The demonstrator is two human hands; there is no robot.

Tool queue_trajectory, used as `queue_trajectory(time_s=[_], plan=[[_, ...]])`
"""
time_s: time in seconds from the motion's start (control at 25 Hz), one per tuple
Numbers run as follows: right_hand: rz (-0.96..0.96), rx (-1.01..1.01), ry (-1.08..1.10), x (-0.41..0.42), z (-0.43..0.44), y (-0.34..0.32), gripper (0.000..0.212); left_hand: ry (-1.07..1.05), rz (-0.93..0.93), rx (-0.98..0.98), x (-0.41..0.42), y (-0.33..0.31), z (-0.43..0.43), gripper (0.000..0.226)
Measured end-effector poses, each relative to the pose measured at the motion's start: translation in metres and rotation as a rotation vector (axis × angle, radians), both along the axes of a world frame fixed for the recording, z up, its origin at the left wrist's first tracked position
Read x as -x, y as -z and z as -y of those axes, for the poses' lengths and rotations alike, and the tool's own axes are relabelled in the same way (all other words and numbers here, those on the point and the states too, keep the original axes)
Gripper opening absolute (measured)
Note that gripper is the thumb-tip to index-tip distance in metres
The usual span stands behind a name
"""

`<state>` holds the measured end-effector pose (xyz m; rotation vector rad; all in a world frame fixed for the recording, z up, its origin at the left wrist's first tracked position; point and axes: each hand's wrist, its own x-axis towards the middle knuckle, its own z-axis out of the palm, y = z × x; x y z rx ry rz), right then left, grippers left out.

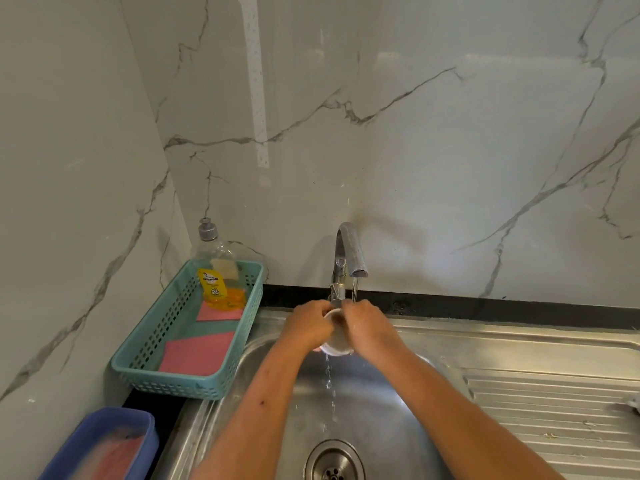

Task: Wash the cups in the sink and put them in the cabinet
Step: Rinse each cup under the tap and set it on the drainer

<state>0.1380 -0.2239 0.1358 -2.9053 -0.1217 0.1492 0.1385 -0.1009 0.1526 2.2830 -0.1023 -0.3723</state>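
Now, with our left hand (310,325) gripping the white cup (335,344) and our right hand (369,329) curled round its rim, both grips closed on it just below the running faucet (349,251) over the sink (381,410) basin, we should turn it slowly so water reaches inside, holding firmly since a wet cup likely slips.

Both hands met over the steel sink (391,420), under the running tap (349,251). The left hand (310,323) curled round a small white cup (335,344), while the right hand (369,325) closed on its other side, fingers at the rim. Water streamed off the cup's base toward the drain (334,462). To the left stood a teal basket (138,368) holding a soap bottle (218,271) and pink cloths (195,353). A blue tub (100,431) sat nearer, at the lower left corner.
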Motion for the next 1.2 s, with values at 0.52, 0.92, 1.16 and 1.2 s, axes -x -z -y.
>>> queue_trajectory(time_s=[0.52, 0.92, 1.16, 1.2], plan=[[0.119, 0.006, 0.165, 0.003, 0.007, -0.007, 0.031, -0.04, -0.329, 0.415, 0.014, -0.012, 0.0, 0.033], [0.22, 0.073, -0.077, -0.011, 0.0, 0.016, 0.027, -0.167, -0.187, 0.499, 0.012, 0.016, 0.009, 0.033], [-0.213, -0.861, 0.527, -0.006, -0.003, 0.029, 0.029, -0.333, -0.184, 0.632, 0.009, 0.027, 0.016, 0.047], [-0.183, -0.818, 0.49, -0.003, -0.003, 0.028, 0.031, -0.346, -0.199, 0.622, 0.01, 0.027, 0.017, 0.047]])
